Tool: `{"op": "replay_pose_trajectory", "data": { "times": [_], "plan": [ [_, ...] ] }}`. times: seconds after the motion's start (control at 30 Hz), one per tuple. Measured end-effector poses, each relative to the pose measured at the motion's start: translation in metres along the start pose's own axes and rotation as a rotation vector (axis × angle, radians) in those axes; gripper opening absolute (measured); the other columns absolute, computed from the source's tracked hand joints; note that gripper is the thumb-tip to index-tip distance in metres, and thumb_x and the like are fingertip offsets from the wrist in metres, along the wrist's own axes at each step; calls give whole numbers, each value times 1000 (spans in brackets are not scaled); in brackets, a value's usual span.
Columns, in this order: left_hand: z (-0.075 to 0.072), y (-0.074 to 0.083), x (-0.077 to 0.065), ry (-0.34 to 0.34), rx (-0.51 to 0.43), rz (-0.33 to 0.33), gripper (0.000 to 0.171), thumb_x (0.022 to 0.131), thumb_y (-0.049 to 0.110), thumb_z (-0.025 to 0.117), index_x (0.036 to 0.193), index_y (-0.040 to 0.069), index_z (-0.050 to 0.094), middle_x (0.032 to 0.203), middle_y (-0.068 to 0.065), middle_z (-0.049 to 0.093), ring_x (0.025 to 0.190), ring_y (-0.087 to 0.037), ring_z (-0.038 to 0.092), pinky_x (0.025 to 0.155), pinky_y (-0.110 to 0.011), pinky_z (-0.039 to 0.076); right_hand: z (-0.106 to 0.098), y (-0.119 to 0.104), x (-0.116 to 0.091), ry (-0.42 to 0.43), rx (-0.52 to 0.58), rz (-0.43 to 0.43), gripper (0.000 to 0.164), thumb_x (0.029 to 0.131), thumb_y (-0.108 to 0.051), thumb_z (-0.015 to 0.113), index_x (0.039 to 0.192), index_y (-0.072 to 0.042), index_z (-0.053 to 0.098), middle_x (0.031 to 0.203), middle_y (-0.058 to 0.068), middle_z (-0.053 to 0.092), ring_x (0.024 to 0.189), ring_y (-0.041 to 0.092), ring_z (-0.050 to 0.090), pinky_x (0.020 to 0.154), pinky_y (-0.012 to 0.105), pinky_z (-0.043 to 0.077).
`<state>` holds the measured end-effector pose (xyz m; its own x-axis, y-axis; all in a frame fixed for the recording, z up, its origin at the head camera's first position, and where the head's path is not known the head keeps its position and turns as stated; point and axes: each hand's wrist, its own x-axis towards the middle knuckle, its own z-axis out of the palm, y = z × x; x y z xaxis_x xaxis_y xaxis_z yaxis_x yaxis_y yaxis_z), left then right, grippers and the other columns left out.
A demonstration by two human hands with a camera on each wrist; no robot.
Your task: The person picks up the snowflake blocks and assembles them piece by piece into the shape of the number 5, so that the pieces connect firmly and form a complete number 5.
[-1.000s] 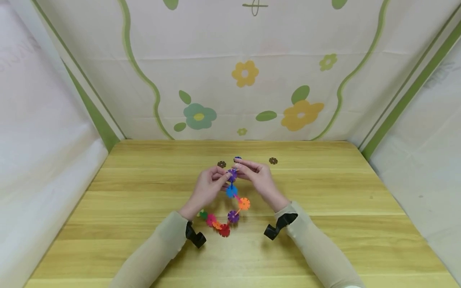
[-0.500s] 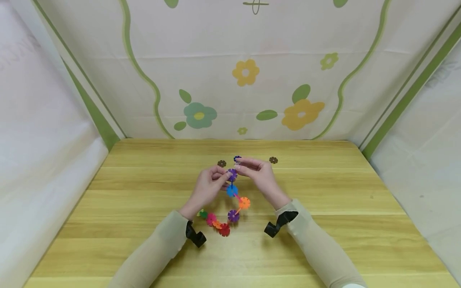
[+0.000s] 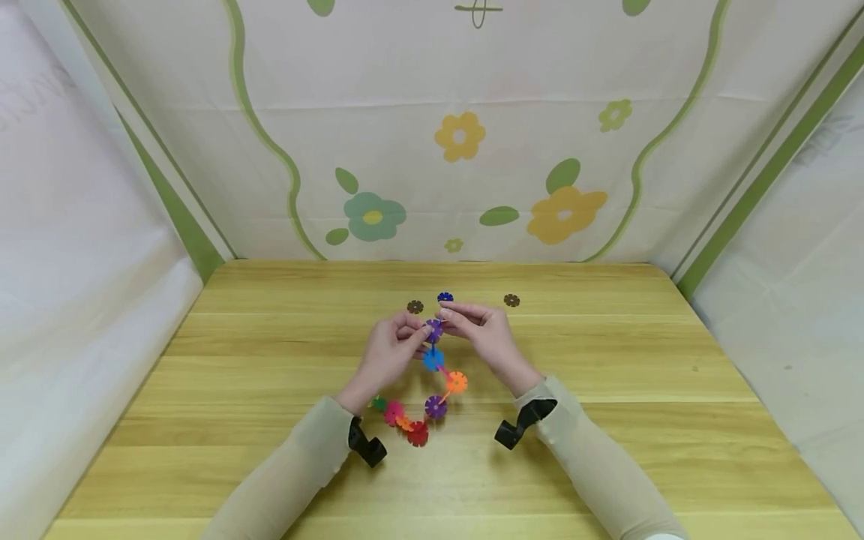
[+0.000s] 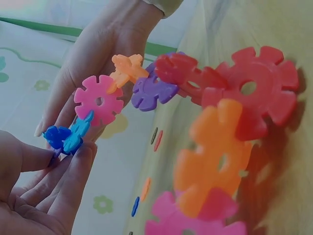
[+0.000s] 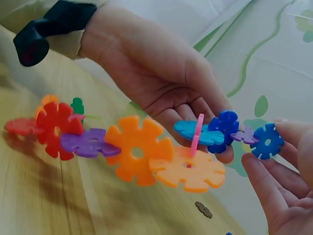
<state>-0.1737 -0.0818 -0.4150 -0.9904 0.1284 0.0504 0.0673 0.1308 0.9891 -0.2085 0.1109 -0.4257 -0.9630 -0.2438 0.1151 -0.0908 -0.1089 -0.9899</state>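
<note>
A chain of slotted flower-shaped plastic discs [image 3: 456, 382] hangs between my hands and curves down over the table. My left hand [image 3: 391, 349] pinches a purple disc [image 3: 434, 330] near the chain's upper end, thumb on its front. Beside it, my right hand [image 3: 482, 330] holds a blue disc [image 5: 267, 141] between thumb and fingers; in the right wrist view this disc meets the purple one. Below come dark blue, light blue [image 3: 434, 360], pink and orange discs, then another purple one [image 3: 436, 407] and a red one [image 3: 418, 433]. Orange, pink and green discs [image 3: 379, 403] trail left.
Loose discs lie on the wooden table [image 3: 641, 450] beyond my hands: a brown one [image 3: 415, 307], a dark blue one [image 3: 445, 298] and another brown one [image 3: 511, 300]. A flower-printed cloth [image 3: 378, 90] stands behind the table. Black wrist mounts [image 3: 526, 422] stick out inward.
My right hand lifted slightly, then came back down toward the purple disc. The lower end of the chain has swung slightly left. My left hand keeps its grip in place.
</note>
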Motion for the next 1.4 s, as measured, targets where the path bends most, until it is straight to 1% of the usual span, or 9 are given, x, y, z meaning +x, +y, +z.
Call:
{"op": "replay_pose_trajectory", "data": {
  "times": [0.1,0.13,0.3,0.57,0.63,0.83,1.1,1.3,1.4],
  "plan": [
    [0,-2,-1,-1,11,5,10,103,7,63,99,-2,63,91,-12,72,77,-27,72,73,-40,62,1,0,-1,6,-16,10,31,96,-22,75,122,-6,74,112,14,73,100,30,72,92,41,57],
    [-1,-4,-1,-5,10,12,10,103,9,63,99,-1,63,90,-11,72,77,-25,72,72,-37,62,2,0,-1,9,-19,15,31,95,-23,75,122,-6,74,112,14,74,100,30,72,92,41,57],
    [-1,-6,-1,6,13,15,10,103,9,63,98,0,63,90,-10,72,77,-25,72,71,-36,62,5,1,-1,33,2,32,30,95,-20,76,121,-5,74,112,15,73,100,29,73,90,38,57],
    [1,-8,0,28,-5,11,11,103,10,62,100,0,64,90,-10,73,77,-25,71,71,-35,62,11,1,-3,67,61,18,31,95,-19,76,121,-1,73,118,30,67,97,29,73,90,39,57],
    [1,-9,1,35,-4,11,11,104,11,62,100,0,64,89,-10,73,76,-25,71,71,-36,62,12,1,-3,72,70,20,31,95,-18,75,121,-1,73,119,31,66,97,29,73,90,40,57],
    [1,-10,1,44,-2,17,10,103,10,63,99,1,63,88,-10,73,75,-25,71,70,-36,62,15,3,-4,103,84,28,30,96,-16,74,122,0,72,116,27,69,96,29,74,90,39,57],
    [2,-11,1,55,-3,19,9,103,9,63,97,1,63,87,-9,72,75,-24,71,71,-38,62,17,7,-4,118,106,15,30,96,-14,73,121,1,72,118,31,66,97,30,73,89,39,58],
    [3,-12,1,60,-7,15,9,103,8,63,97,2,63,87,-10,72,75,-25,70,71,-37,62,18,8,-4,126,105,5,28,96,-13,73,121,1,72,113,22,71,97,30,73,88,39,58],
    [3,-12,1,56,-4,22,10,103,10,63,97,2,63,87,-9,73,75,-25,71,72,-39,62,18,8,-4,129,108,2,28,96,-12,73,121,0,72,112,21,72,97,30,73,88,40,58]
  ]
}}
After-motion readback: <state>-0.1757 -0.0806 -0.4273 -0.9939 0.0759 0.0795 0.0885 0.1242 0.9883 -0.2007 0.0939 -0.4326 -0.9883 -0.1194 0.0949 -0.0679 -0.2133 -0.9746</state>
